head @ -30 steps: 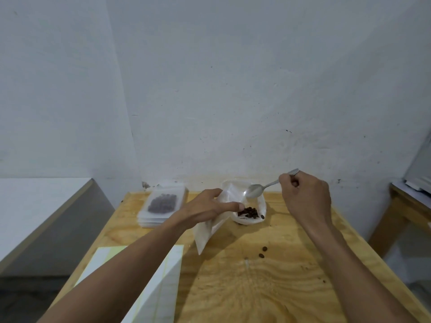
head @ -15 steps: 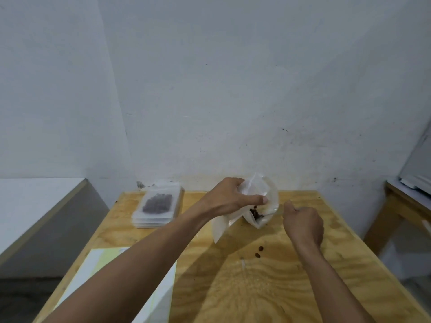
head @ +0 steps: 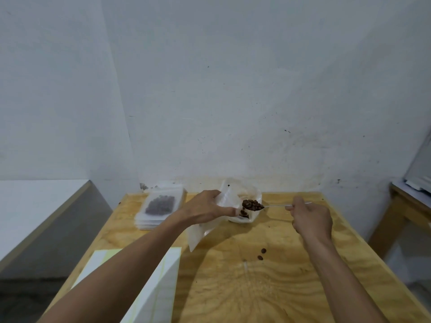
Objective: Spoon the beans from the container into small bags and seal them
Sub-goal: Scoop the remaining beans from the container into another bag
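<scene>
My left hand grips a small translucent bag by its mouth and holds it up over the plywood table. Behind the bag stands a clear container with a few dark beans at its bottom. My right hand pinches the handle of a metal spoon. The spoon's bowl is heaped with brown beans and hovers at the bag's mouth, above the container.
A stack of flat bags, the top one filled with beans, lies at the table's far left. White sheets lie at the near left. Two loose beans sit mid-table. A wooden table stands to the right.
My right hand dipped the empty spoon down into the container and has raised it full of beans to the bag's mouth. My left hand lifted the bag slightly, then held it there.
</scene>
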A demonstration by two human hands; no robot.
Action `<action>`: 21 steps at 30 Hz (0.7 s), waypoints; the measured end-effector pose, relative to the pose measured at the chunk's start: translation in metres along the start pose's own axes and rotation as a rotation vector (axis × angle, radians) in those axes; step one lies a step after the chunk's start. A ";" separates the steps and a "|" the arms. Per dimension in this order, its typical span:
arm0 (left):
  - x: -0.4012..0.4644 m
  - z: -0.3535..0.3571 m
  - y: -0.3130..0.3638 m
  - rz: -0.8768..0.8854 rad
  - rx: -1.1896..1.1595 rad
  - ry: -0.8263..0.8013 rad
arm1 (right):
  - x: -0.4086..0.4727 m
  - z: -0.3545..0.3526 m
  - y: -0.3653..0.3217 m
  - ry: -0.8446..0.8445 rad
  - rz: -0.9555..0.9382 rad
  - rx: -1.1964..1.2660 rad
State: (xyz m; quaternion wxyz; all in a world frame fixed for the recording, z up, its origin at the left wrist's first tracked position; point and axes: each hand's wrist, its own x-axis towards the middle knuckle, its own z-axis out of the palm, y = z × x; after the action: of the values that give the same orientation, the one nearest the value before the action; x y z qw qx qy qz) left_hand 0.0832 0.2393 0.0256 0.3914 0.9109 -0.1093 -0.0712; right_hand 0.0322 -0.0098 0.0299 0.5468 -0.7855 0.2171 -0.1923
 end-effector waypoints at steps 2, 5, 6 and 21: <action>-0.005 -0.002 -0.001 0.019 -0.005 -0.032 | 0.001 -0.003 -0.008 0.006 -0.028 0.018; -0.005 -0.002 -0.003 0.025 -0.025 -0.046 | 0.003 -0.003 -0.021 -0.008 -0.096 0.030; -0.006 -0.001 -0.003 0.018 -0.017 -0.043 | 0.002 -0.002 -0.025 -0.025 -0.127 0.024; -0.019 -0.002 0.012 -0.100 -0.253 -0.069 | -0.006 0.014 -0.022 0.022 -0.575 -0.504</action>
State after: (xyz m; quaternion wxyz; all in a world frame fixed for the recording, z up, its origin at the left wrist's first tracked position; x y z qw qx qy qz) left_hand 0.0635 0.2369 0.0367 0.4949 0.8557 -0.0673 -0.1353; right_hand 0.0377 0.0106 0.0456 0.2580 -0.9220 0.0343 -0.2866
